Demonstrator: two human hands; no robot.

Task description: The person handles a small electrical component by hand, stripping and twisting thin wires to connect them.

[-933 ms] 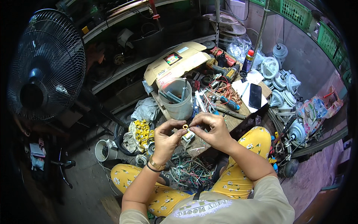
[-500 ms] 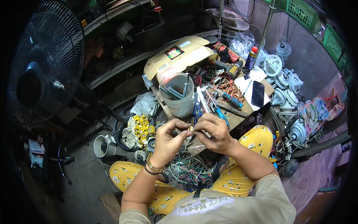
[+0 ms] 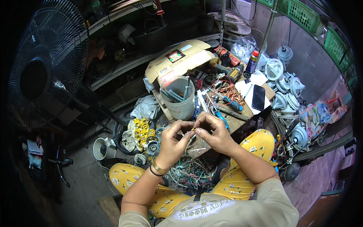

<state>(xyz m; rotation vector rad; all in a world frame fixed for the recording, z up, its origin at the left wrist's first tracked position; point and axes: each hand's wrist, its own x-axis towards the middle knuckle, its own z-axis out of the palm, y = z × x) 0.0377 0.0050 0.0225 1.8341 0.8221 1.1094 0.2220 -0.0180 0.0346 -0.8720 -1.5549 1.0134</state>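
Note:
Fingertips of both my hands meet in front of the low work board (image 3: 242, 123). Between them shows a small yellowish, brass-coloured piece (image 3: 193, 129), mostly covered by the fingers and too small to name. My left hand (image 3: 174, 139) pinches it from one side, thumb against forefinger. From the other side my right hand (image 3: 212, 133) closes on it with thumb and curled fingers. Below the hands lies a tangle of cut wires (image 3: 193, 172) on the floor between my legs. Just beyond them stands a translucent plastic bucket (image 3: 181, 109) with grey-blue strips in it.
A phone (image 3: 258, 97), a blue-handled screwdriver (image 3: 233, 104), a power drill (image 3: 236, 72) and a spray can (image 3: 252, 61) crowd the board. An opened cardboard box (image 3: 177, 56) lies behind. Pale fan motors (image 3: 287, 83) are heaped at right; a large fan (image 3: 47, 64) stands left.
My right fingers have curled further over the small piece, which now shows less. Both hands stay together at nearly the same place. The whole view has shifted slightly.

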